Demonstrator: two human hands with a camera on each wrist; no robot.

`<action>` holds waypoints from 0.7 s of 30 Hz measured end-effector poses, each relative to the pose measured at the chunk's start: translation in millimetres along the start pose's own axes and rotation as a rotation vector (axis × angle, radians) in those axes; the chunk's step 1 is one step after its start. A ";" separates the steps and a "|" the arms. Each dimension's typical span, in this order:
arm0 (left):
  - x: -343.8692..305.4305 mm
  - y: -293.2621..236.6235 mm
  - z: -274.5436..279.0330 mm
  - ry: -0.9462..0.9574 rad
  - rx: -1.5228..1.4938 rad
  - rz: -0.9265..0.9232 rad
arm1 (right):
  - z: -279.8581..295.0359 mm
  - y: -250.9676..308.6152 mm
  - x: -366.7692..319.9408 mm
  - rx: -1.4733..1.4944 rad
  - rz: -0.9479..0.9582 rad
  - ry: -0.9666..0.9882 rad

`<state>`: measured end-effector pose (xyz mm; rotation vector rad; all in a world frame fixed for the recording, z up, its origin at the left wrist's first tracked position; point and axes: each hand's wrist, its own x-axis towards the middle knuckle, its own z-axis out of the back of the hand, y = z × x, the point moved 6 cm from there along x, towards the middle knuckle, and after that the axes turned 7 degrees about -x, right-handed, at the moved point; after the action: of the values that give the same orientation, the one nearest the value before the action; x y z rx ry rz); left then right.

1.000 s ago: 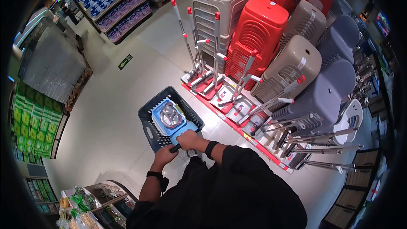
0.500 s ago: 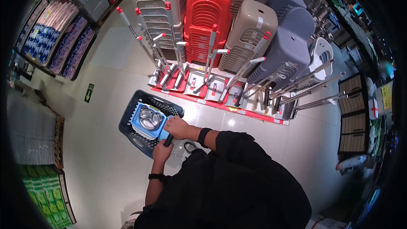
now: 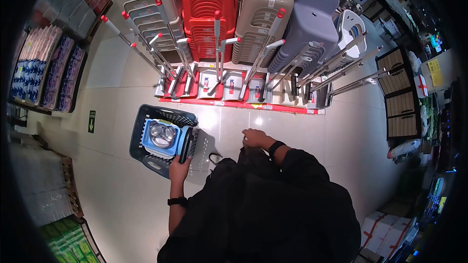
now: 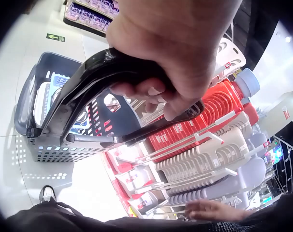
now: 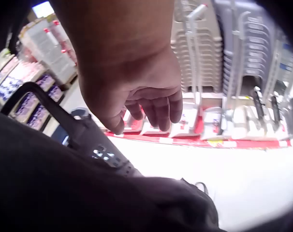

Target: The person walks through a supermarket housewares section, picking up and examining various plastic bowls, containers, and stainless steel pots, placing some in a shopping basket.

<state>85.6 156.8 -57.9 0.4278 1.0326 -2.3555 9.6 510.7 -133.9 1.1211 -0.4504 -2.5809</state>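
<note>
In the head view my left hand (image 3: 180, 168) holds the black handle (image 3: 186, 147) of a dark grey shopping basket (image 3: 136, 139). The left wrist view shows those fingers curled round the handle (image 4: 95, 65). Inside the basket lie a blue plastic container (image 3: 146, 138) and a shiny round metal item with several hollows (image 3: 163, 134). My right hand (image 3: 255, 138) is off the basket, in front of my body to its right. Its fingers hang loosely bent with nothing in them in the right wrist view, where the hand (image 5: 137, 92) overlaps the display behind.
Ahead stands a row of long-handled dustpans (image 3: 231, 86) on a red-edged base (image 3: 243, 105). Behind them rise stacks of red stools (image 3: 208, 19), beige stools (image 3: 265, 9) and grey stools (image 3: 312, 24). Shelves of packaged goods (image 3: 46, 68) stand left, a drawer cabinet (image 3: 402, 97) right.
My right hand has let go of the basket handle and moved right. The left hand keeps hold of the basket. The view has turned right, so stools and dustpans have shifted left.
</note>
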 end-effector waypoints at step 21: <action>-15.1 -89.2 44.4 -0.273 0.182 -0.192 | -142.8 -197.3 -86.9 0.580 -0.411 -0.042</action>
<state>42.8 179.4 30.4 0.0677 0.7650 -2.6000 145.3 699.3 -247.4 1.4675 -1.1407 -2.9159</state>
